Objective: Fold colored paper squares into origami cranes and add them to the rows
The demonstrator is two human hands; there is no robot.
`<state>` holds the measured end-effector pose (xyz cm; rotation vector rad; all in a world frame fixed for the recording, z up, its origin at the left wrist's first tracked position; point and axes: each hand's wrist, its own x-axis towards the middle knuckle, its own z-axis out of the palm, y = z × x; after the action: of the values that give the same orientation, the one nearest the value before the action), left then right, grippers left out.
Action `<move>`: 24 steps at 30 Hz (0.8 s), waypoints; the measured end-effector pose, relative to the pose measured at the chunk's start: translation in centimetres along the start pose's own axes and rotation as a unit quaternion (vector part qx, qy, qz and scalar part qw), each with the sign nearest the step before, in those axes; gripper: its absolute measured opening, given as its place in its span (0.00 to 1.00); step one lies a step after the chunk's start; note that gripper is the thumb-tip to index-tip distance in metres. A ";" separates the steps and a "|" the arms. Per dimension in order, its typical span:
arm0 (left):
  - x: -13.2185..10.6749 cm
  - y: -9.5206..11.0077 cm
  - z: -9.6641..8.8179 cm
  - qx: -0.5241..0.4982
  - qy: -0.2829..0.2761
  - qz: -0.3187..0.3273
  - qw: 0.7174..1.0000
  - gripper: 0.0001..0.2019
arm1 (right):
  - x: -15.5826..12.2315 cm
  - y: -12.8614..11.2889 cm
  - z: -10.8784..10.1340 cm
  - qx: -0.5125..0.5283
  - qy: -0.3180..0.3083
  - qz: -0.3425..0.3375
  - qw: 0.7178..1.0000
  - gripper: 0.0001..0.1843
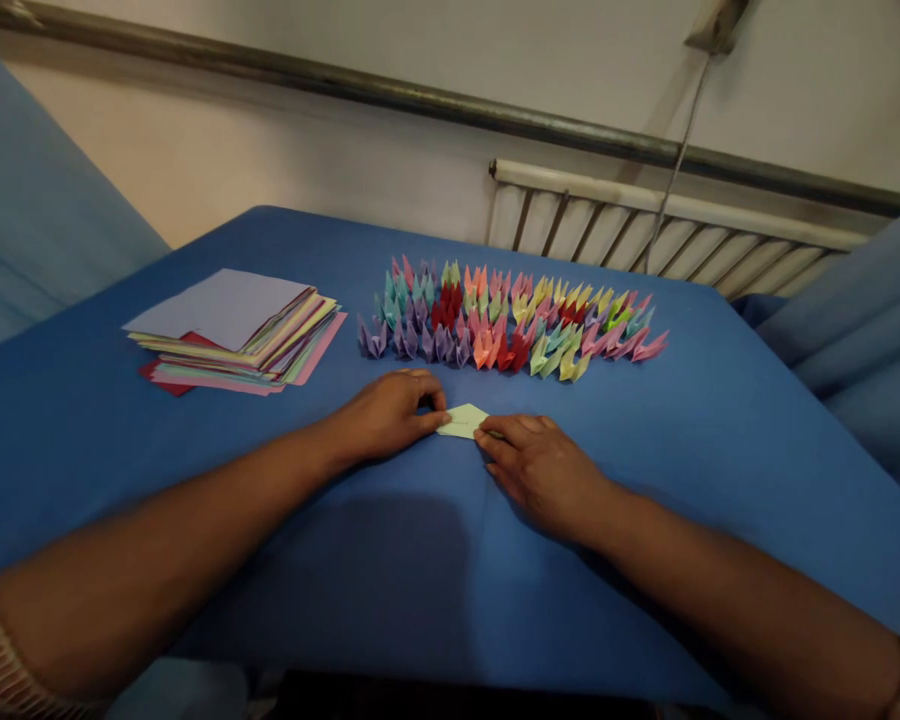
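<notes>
A small piece of folded pale green paper point(463, 421) lies on the blue tabletop between my hands, its pointed edge facing away from me. My left hand point(397, 412) pinches its left corner between thumb and fingers. On the other side, my right hand point(544, 465) has its fingertips closed on the right corner. Parts of both corners are hidden under my fingers. Beyond the hands stand rows of folded paper cranes point(487, 345) in many colours.
A stack of square coloured paper sheets point(210, 305), lilac on top, sits at the left of the blue table point(607, 620). A radiator point(570, 215) and a pipe point(390, 95) run along the wall behind. Blue curtains point(37, 190) hang at both sides.
</notes>
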<state>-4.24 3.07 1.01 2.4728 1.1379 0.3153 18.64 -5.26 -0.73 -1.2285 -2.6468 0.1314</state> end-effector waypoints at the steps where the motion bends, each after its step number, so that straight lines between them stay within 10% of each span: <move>1: 0.1 -0.1 0.3 -0.004 0.021 0.005 1.000 0.08 | 0.0 -0.1 0.0 -0.003 0.001 -0.001 1.000 0.19; 24: 0.4 -0.1 1.6 -0.049 0.033 0.089 0.994 0.07 | 0.0 -0.4 -0.3 -0.030 -0.021 0.004 0.999 0.21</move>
<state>-3.46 3.03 -0.46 2.4978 0.9046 0.4945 18.41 -5.50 -0.37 -1.2676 -2.7008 0.0800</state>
